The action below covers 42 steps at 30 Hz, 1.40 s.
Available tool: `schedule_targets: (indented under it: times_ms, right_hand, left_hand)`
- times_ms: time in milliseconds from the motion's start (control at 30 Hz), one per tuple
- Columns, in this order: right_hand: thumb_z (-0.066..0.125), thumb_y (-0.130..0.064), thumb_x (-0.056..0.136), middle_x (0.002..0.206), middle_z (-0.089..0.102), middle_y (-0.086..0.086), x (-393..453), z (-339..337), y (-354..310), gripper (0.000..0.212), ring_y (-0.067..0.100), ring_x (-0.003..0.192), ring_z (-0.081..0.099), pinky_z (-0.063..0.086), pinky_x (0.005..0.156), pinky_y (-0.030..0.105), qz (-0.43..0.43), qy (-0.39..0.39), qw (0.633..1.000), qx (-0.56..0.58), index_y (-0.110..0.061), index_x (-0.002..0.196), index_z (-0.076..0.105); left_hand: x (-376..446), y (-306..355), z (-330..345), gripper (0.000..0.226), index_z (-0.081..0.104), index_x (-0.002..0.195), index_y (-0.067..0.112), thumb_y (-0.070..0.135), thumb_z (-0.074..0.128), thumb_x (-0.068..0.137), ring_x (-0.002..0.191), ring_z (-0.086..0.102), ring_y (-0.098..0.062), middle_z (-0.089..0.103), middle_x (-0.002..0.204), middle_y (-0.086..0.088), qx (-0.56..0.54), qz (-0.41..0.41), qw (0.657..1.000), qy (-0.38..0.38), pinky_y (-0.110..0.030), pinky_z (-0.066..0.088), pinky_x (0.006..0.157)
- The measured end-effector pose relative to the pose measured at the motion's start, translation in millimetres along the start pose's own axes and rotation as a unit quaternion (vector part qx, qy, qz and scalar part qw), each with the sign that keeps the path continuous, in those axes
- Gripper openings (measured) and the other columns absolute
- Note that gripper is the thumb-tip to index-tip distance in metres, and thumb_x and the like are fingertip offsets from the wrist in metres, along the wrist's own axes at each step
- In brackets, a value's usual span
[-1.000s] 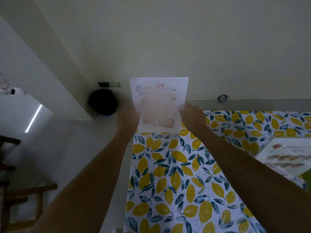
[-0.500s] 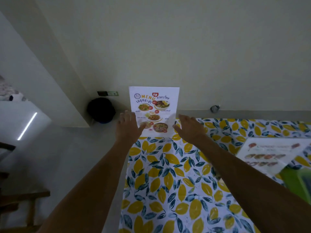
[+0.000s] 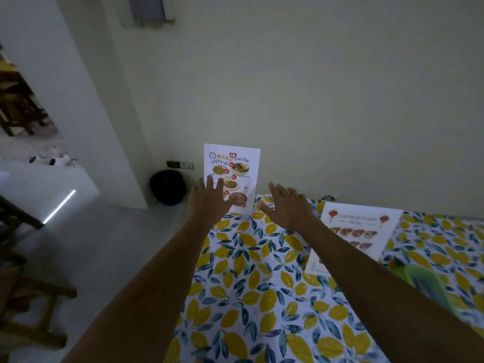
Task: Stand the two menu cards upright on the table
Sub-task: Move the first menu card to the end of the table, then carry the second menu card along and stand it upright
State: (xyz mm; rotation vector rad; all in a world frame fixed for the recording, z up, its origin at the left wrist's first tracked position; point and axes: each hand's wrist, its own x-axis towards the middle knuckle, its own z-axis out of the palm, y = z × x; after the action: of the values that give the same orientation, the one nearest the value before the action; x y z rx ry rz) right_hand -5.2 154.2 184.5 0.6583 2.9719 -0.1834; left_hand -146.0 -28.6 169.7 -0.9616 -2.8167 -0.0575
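A white Thai menu card (image 3: 235, 166) with food photos stands upright at the table's far left corner, against the wall. My left hand (image 3: 209, 203) hovers in front of its lower left part, fingers spread, holding nothing. My right hand (image 3: 284, 206) is open just right of the card, apart from it. A second menu card (image 3: 361, 229), with a Chinese food heading and red lanterns, lies flat on the table to the right; my right forearm crosses its near left corner.
The table (image 3: 262, 297) wears a lemon-and-leaf patterned cloth. A green object (image 3: 429, 286) sits at the right edge. A black round object (image 3: 169, 187) rests on the floor by the wall. Wooden chair parts (image 3: 31, 297) stand at the left.
Both hands let go of the Thai menu card and drew back with fingers spread; the card now stands by itself. The view has tilted, showing more of the flat second card.
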Motion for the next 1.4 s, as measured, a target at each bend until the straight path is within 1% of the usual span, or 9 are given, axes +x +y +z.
schedule_targets:
  times_ms: [100, 233, 367, 533, 667, 867, 1000, 1200, 1400]
  right_hand:
    - [0.027, -0.071, 0.093, 0.164, 0.018, 0.010, -50, -8, 13, 0.084, 0.038, 0.147, 0.023, 0.024, 0.116, 0.056, -0.023, 0.027, 0.999, -0.001, -0.020, 0.157, 0.007]
    - [0.026, -0.072, 0.092, 0.164, 0.020, 0.010, -116, -8, 39, 0.085, 0.037, 0.147, 0.024, 0.026, 0.116, 0.055, -0.022, 0.037, 0.999, 0.005, -0.020, 0.157, 0.009]
    - [0.028, -0.071, 0.092, 0.163, 0.022, 0.010, -178, -7, 78, 0.085, 0.037, 0.146, 0.025, 0.027, 0.115, 0.055, 0.001, 0.044, 0.999, 0.019, -0.018, 0.157, 0.012]
    - [0.032, -0.068, 0.093, 0.159, 0.030, 0.012, -237, 0, 138, 0.082, 0.039, 0.142, 0.032, 0.034, 0.111, 0.056, 0.039, 0.062, 0.997, 0.010, -0.018, 0.155, 0.017]
    - [0.030, -0.068, 0.094, 0.160, 0.028, 0.012, -259, 3, 188, 0.082, 0.039, 0.142, 0.031, 0.033, 0.111, 0.056, 0.075, 0.043, 0.996, -0.003, -0.017, 0.156, 0.013]
    - [0.033, -0.067, 0.094, 0.157, 0.033, 0.014, -255, 18, 240, 0.082, 0.039, 0.141, 0.034, 0.033, 0.111, 0.055, 0.111, 0.034, 0.993, 0.015, -0.015, 0.155, 0.017]
    - [0.034, -0.066, 0.094, 0.152, 0.039, 0.017, -224, 35, 264, 0.082, 0.040, 0.137, 0.039, 0.036, 0.108, 0.054, 0.129, 0.021, 0.991, 0.019, -0.011, 0.153, 0.021]
    - [0.039, -0.062, 0.095, 0.145, 0.046, 0.019, -160, 67, 292, 0.079, 0.041, 0.131, 0.045, 0.040, 0.104, 0.053, 0.164, -0.015, 0.986, 0.027, -0.007, 0.150, 0.024]
    - [0.045, -0.057, 0.095, 0.135, 0.054, 0.018, -124, 85, 313, 0.071, 0.040, 0.123, 0.051, 0.045, 0.096, 0.051, 0.166, -0.032, 0.985, 0.041, -0.009, 0.145, 0.032]
  left_hand:
    - [-41, 27, -20, 0.077, 0.039, 0.143, 0.015, 0.070, 0.035, 0.088, 0.136, 0.036, -0.040, 0.040, 0.150, -0.018, -0.002, 0.002, 1.000, 0.024, -0.050, 0.038, 0.102]
    - [-93, 72, -36, 0.086, 0.039, 0.144, 0.018, 0.079, 0.025, 0.084, 0.137, 0.037, -0.037, 0.041, 0.149, -0.014, 0.000, 0.000, 1.000, 0.022, -0.051, 0.036, 0.104]
    - [-140, 125, -43, 0.083, 0.043, 0.138, 0.014, 0.076, 0.020, 0.087, 0.130, 0.043, -0.038, 0.048, 0.142, -0.017, 0.020, 0.037, 0.999, 0.028, -0.049, 0.042, 0.099]
    - [-166, 193, -46, 0.087, 0.026, 0.150, 0.018, 0.077, 0.017, 0.086, 0.143, 0.027, -0.036, 0.029, 0.156, -0.014, 0.004, 0.079, 0.997, -0.015, -0.052, 0.031, 0.109]
    - [-171, 242, -43, 0.089, 0.033, 0.147, 0.015, 0.078, 0.020, 0.086, 0.142, 0.029, -0.036, 0.034, 0.154, -0.016, 0.007, 0.114, 0.993, -0.003, -0.052, 0.032, 0.108]
    - [-153, 282, -15, 0.090, 0.042, 0.138, 0.015, 0.079, 0.011, 0.083, 0.131, 0.042, -0.035, 0.045, 0.145, -0.015, 0.014, 0.132, 0.991, -0.027, -0.051, 0.041, 0.100]
    - [-128, 274, 12, 0.083, 0.053, 0.127, 0.010, 0.077, 0.028, 0.085, 0.125, 0.048, -0.033, 0.052, 0.137, -0.015, 0.008, 0.110, 0.994, -0.025, -0.048, 0.043, 0.094]
    - [-75, 256, 54, 0.081, 0.058, 0.116, 0.005, 0.076, 0.037, 0.083, 0.120, 0.052, -0.034, 0.056, 0.129, -0.017, 0.019, 0.068, 0.997, -0.043, -0.046, 0.048, 0.090]
    - [-44, 265, 82, 0.073, 0.052, 0.126, 0.010, 0.070, 0.046, 0.084, 0.122, 0.050, -0.031, 0.054, 0.132, -0.013, 0.038, 0.076, 0.991, -0.107, -0.047, 0.040, 0.096]
